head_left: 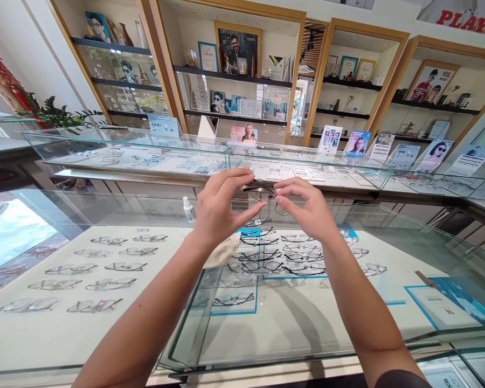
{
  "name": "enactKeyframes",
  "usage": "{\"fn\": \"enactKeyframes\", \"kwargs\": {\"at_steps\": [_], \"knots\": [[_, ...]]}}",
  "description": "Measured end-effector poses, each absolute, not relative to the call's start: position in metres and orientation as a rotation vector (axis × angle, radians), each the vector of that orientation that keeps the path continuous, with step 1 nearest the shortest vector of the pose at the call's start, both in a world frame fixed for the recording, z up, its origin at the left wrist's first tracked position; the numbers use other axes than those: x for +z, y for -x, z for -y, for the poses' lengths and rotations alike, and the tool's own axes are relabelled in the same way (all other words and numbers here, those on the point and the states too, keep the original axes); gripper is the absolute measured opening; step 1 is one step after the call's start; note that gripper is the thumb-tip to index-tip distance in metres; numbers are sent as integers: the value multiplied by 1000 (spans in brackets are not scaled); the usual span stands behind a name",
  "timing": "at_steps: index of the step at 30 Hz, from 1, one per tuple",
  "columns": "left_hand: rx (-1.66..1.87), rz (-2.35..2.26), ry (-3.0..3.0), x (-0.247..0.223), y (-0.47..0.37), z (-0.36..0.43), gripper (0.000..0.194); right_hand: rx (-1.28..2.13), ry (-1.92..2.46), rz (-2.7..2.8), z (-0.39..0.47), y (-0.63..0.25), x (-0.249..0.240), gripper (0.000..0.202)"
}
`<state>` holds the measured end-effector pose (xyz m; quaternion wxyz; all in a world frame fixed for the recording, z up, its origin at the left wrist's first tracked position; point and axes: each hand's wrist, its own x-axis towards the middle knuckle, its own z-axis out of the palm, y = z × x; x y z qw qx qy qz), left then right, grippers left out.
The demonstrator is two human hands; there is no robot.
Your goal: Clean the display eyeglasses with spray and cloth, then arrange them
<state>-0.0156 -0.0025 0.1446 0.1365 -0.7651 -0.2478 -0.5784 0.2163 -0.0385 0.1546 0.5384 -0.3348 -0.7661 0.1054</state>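
Observation:
A pair of thin dark-framed eyeglasses [260, 189] is held up above the glass counter, between my two hands. My right hand [305, 205] pinches it near the right side with thumb and fingers. My left hand [222, 199] is around the left side, its thumb and fingers spread apart; whether its fingertips touch the frame is hard to tell. Below lie rows of eyeglasses [262, 267] on the counter. A cream cloth [222, 250] sits beneath my left wrist, and a small white bottle [189, 210] stands just left of that hand.
The glass display counter [267, 347] spans the front, with more eyeglasses [70, 268] on its left. A blue-and-white card [440, 307] is at the right. Beyond runs a second glass showcase [165, 144] bearing upright advertising cards [358, 143]. Wooden-framed shelves [234, 75] line the back wall.

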Motion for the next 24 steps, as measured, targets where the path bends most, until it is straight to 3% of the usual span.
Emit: {"fn": "enactKeyframes", "kwargs": {"at_steps": [10, 19, 24], "knots": [[-1937, 606, 2453, 142, 8, 7, 57, 510, 764, 1782, 33, -219, 154, 13], [-2233, 523, 2727, 140, 7, 9, 61, 1107, 753, 1675, 30, -221, 156, 15], [-2222, 556, 2790, 140, 6, 6, 64, 1138, 727, 1625, 28, -219, 153, 13]]}}
